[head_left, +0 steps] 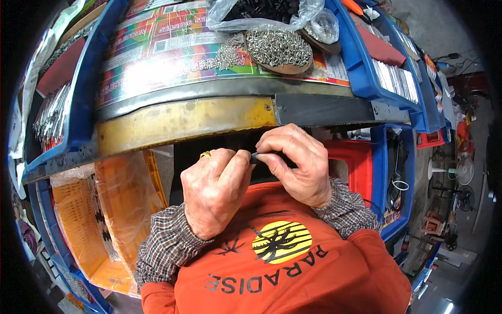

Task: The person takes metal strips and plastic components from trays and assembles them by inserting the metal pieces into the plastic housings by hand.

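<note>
Close in front of my chest, below the bench edge, both hands meet at a small dark grey piece (254, 158). My left hand (213, 186), with a ring on one finger, pinches it from one side. From the other side the thumb and fingers of my right hand (297, 165) are closed on it. Most of the piece is hidden by the fingertips, so its kind cannot be made out. Beyond the hands, small silvery metal pins or screws (280, 47) are heaped on a brown tray, and a looser pile (226, 56) lies beside it on the bench.
A clear plastic bag (219, 18) of black parts sits at the back of the bench (188, 118). Blue bins (361, 68) of flat silvery pieces stand right, another blue bin (86, 83) left. Below are an orange crate (78, 220) and a red stool (361, 162).
</note>
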Tool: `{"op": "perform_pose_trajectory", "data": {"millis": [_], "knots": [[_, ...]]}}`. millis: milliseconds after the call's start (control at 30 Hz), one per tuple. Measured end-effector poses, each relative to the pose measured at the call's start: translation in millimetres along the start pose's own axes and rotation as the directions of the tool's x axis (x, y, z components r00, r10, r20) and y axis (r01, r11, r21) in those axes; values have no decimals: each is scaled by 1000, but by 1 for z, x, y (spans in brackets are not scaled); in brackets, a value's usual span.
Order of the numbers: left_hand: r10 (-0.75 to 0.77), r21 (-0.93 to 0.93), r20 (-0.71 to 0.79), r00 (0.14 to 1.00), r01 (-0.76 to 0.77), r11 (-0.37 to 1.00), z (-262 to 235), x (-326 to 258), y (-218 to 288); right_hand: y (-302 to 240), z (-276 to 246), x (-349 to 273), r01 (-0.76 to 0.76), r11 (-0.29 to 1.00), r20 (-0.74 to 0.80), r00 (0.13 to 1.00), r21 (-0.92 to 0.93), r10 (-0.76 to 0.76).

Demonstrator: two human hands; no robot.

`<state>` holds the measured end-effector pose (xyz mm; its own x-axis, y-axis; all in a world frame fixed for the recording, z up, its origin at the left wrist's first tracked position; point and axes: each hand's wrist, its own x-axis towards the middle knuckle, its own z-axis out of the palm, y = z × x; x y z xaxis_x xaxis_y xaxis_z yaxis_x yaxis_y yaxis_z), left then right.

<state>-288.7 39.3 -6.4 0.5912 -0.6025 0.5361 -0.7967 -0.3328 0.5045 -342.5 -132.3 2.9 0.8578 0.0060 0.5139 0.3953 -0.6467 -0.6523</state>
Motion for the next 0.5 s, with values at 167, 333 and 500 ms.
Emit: {"op": "perform_pose_trajectory", "data": {"millis": [167, 333, 500], "knots": [[25, -14, -28, 999, -26, 1000, 1, 0, 0, 4, 2, -8, 156, 980, 4, 988, -121, -157], [35, -17, -29, 999, -36, 999, 3, -3, -2, 3, 7, -12, 180, 975, -32, 982, -130, -185], [53, 21, -12, 999, -53, 998, 4, 0, -3, 2, 7, -10, 116, 985, -37, 992, -125, -121]]}}
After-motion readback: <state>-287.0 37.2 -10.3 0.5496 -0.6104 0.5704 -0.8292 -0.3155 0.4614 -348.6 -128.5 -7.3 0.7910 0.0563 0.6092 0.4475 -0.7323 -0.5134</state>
